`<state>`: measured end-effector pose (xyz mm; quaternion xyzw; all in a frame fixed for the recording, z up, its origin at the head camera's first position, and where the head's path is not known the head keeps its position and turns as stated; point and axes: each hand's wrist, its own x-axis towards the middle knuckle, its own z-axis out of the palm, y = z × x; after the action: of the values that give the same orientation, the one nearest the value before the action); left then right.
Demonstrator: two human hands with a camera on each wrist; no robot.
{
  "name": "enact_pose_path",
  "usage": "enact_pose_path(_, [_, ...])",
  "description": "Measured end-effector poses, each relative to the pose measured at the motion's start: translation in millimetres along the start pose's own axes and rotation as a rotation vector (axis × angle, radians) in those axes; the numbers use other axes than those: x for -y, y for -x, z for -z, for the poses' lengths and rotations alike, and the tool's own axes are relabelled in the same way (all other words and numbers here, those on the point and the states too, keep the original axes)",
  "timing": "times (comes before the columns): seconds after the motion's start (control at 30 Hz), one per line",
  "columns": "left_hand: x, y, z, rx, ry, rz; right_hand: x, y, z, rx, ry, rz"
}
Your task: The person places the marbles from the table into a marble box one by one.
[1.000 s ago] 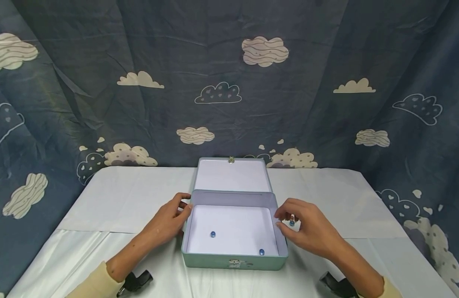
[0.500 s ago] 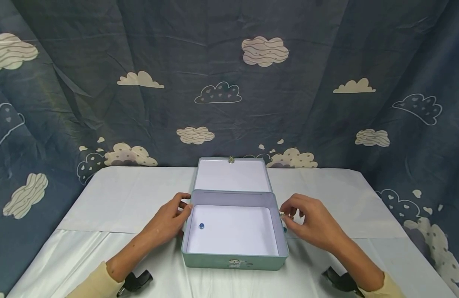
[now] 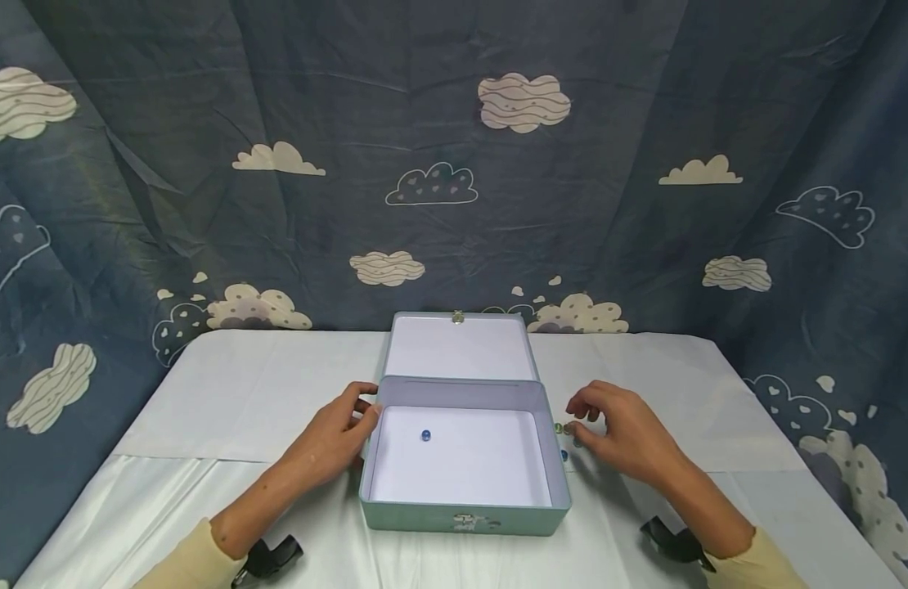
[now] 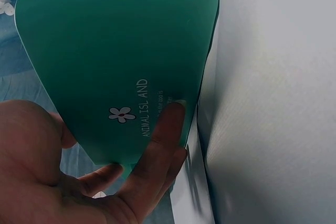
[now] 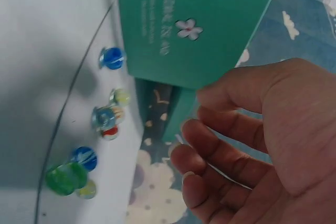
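Observation:
An open green tin box (image 3: pixel 465 517) with a pale lilac inside sits in the middle of the white-covered table. One blue marble (image 3: pixel 426 435) lies on its floor. My left hand (image 3: pixel 325 438) holds the box's left wall, thumb at the rim, fingers along the printed side (image 4: pixel 121 51). Beyond the box's right wall, my right hand (image 3: pixel 619 429) hovers with loosely bent fingers; no marble shows between its fingertips. Several glass marbles lie below it on the cloth: a blue marble (image 5: pixel 112 58), a green marble (image 5: pixel 65 178), another blue marble (image 5: pixel 84 158) and a yellowish marble (image 5: pixel 121 96).
The lid (image 3: pixel 457 348) leans back behind the box, its small clasp (image 3: pixel 457 316) at the top. White cloth (image 3: pixel 277 376) covers the table. A dark blue curtain (image 3: pixel 336 106) with cloud prints hangs behind and at both sides.
The blue marble in the box rolled left, then back right and farther from me. A second one near the front wall is out of sight. My right hand drew slightly right, uncovering marbles.

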<state>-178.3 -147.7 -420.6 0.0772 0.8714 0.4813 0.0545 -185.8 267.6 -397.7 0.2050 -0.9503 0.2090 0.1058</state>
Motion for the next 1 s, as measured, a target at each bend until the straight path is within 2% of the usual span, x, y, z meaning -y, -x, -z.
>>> enact_pose_path(0.5, [1.5,-0.5,0.6,0.006,0.010,-0.003,-33.4,-3.0,-14.7,0.106,-0.010,-0.066])
enact_pose_path(0.7, [1.2,-0.8,0.3,0.007,0.009,0.003,-37.1,-4.2,-21.3,0.139,-0.027,-0.114])
enact_pose_path(1.0, [1.1,-1.2,0.4,0.003,-0.001,0.002,-37.1,-3.5,-24.8,0.150,-0.016,-0.125])
